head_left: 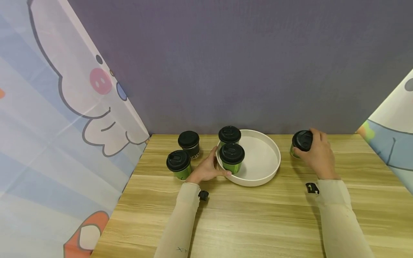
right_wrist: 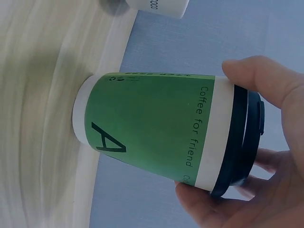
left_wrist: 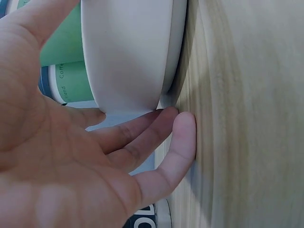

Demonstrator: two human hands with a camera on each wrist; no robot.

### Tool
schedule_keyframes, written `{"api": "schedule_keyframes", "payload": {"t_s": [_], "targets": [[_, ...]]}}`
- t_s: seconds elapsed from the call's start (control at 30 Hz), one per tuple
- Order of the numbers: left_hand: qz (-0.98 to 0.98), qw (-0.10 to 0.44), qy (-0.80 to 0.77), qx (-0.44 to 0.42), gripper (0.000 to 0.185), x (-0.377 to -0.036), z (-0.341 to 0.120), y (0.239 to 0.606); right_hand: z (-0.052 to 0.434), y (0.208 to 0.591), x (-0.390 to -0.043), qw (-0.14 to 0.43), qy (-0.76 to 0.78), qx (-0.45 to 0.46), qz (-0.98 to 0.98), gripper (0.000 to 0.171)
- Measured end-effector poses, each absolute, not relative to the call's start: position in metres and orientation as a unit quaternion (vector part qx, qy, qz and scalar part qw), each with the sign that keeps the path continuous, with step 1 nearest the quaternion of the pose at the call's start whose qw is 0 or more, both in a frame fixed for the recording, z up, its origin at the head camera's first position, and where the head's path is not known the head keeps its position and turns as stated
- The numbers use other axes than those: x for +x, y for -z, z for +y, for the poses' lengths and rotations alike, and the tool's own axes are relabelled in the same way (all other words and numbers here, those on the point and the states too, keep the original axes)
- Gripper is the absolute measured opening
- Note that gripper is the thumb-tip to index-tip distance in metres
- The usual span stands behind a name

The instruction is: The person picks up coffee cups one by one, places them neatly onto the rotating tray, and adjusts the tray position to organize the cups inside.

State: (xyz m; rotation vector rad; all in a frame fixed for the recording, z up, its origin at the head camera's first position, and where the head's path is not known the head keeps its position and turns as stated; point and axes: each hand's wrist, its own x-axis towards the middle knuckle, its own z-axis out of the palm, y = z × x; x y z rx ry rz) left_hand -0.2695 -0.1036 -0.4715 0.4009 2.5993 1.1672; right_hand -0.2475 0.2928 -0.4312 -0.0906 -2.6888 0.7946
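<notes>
Item: green cup [head_left: 301,142], black lid, right of the white tray [head_left: 269,168] on the table. Your right hand [head_left: 317,157] curls round its top. Your left hand [head_left: 206,169] (fingers straight) steadies the tray rim. Step: collecting cups; next, lift it clear over the rim.

Both forearms extend forward in pale sleeves, each with a small black device at the wrist. Left hand [head_left: 206,168]: fingers straight and relaxed, thumb raised, fingertips [left_wrist: 183,128] low by the worktop. Right hand [head_left: 317,156]: fingers and thumb curled in a grip, wrist bent slightly inward.
</notes>
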Motion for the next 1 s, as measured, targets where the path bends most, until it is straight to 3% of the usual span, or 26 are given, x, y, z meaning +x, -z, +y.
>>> {"api": "schedule_keyframes", "payload": {"t_s": [0.33, 1.0], "targets": [[0.89, 0.141, -0.406, 0.151, 0.125, -0.272, -0.107, 0.473, 0.291, 0.421, -0.243, 0.18, -0.29, -0.038, -0.939, 0.102], [0.872, 0.147, -0.444, 0.146, 0.111, -0.274, -0.112, 0.475, 0.273, 0.388, -0.227, 0.235, -0.318, -0.009, -0.918, 0.1]]}}
